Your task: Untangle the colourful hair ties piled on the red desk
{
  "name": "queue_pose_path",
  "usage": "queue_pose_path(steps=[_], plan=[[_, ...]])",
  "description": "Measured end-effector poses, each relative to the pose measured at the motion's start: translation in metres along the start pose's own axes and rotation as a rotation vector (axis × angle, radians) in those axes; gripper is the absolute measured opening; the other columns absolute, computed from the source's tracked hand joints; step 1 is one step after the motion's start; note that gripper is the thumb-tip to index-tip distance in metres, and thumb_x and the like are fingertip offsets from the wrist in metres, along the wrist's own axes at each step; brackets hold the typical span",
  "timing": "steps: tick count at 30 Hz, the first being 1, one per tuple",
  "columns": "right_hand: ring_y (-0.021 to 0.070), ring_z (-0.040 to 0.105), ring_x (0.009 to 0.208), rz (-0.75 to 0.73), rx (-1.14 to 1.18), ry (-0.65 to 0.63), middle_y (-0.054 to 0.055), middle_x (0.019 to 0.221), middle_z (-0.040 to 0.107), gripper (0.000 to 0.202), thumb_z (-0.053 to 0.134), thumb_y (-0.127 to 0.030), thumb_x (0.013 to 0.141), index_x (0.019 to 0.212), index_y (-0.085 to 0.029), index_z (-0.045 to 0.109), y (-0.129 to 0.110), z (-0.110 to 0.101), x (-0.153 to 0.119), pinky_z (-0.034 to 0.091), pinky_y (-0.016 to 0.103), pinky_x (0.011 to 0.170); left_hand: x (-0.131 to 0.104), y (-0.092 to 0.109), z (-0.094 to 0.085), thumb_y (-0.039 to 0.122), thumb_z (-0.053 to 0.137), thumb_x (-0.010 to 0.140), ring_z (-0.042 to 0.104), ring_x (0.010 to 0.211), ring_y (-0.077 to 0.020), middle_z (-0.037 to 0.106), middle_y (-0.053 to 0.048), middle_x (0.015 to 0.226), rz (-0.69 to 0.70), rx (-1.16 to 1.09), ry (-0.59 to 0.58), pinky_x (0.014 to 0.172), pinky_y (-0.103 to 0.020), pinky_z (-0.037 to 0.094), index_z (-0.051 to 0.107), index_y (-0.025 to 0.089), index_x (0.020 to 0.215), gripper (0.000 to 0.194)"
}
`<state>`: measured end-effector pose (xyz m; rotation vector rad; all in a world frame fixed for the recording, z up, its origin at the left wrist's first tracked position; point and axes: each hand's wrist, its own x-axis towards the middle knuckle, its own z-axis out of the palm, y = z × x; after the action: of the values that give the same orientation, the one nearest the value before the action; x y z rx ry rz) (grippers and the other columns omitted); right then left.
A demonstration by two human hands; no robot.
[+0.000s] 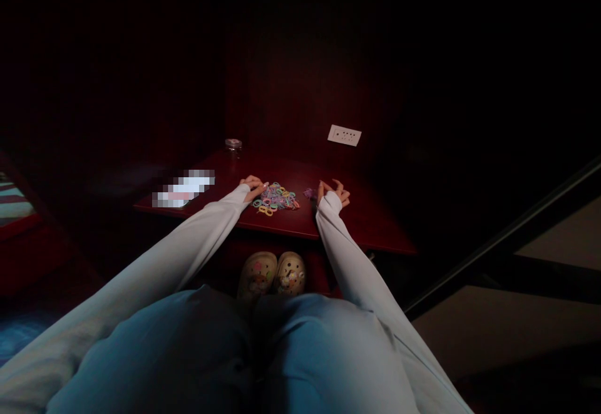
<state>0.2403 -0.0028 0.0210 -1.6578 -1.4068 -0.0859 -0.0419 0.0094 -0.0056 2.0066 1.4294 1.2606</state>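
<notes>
A loose pile of small colourful hair ties point(280, 198), in yellow, pink, green and purple, lies on the dark red desk point(291, 225). My left hand point(252, 187) rests at the pile's left edge, its fingers loosely bent and apart, the fingertips touching or just beside the hair ties. To the right sits a small separate cluster of purple hair ties point(309, 193). Next to that cluster is my right hand point(335, 192), with fingers spread and bent and nothing visible in them. Both hands come out of long pale sleeves.
A small lidded clear jar point(233, 147) stands at the back left of the desk. A blurred-out bright flat object point(184, 190) lies at the left. On the back wall is a white power socket point(344, 135). Clog-style shoes point(272, 274) show below the desk's front edge.
</notes>
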Motion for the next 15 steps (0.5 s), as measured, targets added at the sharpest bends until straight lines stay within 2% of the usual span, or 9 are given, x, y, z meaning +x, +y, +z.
queue_pose_path(steps=[3,9,12,15], plan=[[0.03,0.038,0.119,-0.147,0.049,-0.04,0.007,0.14,0.056,0.038,0.046,-0.044,0.103,0.11,-0.031,0.08,-0.019,0.0,-0.012,0.03,0.049,0.103,0.001,0.0,0.0,0.067,0.06,0.086,0.057,0.101,-0.0247,0.065,-0.004,0.099,-0.001,-0.049,0.013,0.099,-0.039,0.042,0.073,0.022,0.069,0.05],[0.0268,0.039,0.119,-0.415,0.15,-0.292,0.001,0.133,0.06,0.026,0.059,-0.048,0.1,0.114,-0.04,0.079,-0.068,0.013,-0.051,0.032,0.042,0.104,0.0,0.004,-0.002,0.077,0.056,0.08,0.062,0.096,-0.0241,0.068,-0.006,0.099,0.007,-0.09,0.003,0.098,-0.038,0.045,0.063,0.02,0.053,0.063],[0.0269,0.04,0.119,-0.439,0.213,-0.331,0.0,0.133,0.061,0.024,0.065,-0.048,0.096,0.113,-0.041,0.08,-0.077,0.02,-0.057,0.034,0.042,0.104,-0.001,0.009,-0.004,0.081,0.055,0.077,0.064,0.09,-0.0225,0.07,-0.006,0.099,0.023,-0.088,-0.031,0.099,-0.038,0.045,0.059,0.02,0.05,0.068],[0.0269,0.04,0.119,-0.418,0.236,-0.342,-0.001,0.133,0.061,0.022,0.069,-0.05,0.093,0.109,-0.041,0.081,-0.075,0.021,-0.056,0.034,0.043,0.105,-0.001,0.013,-0.005,0.084,0.053,0.075,0.064,0.088,-0.0221,0.071,-0.006,0.099,0.036,-0.089,-0.042,0.098,-0.038,0.045,0.057,0.02,0.049,0.07]])
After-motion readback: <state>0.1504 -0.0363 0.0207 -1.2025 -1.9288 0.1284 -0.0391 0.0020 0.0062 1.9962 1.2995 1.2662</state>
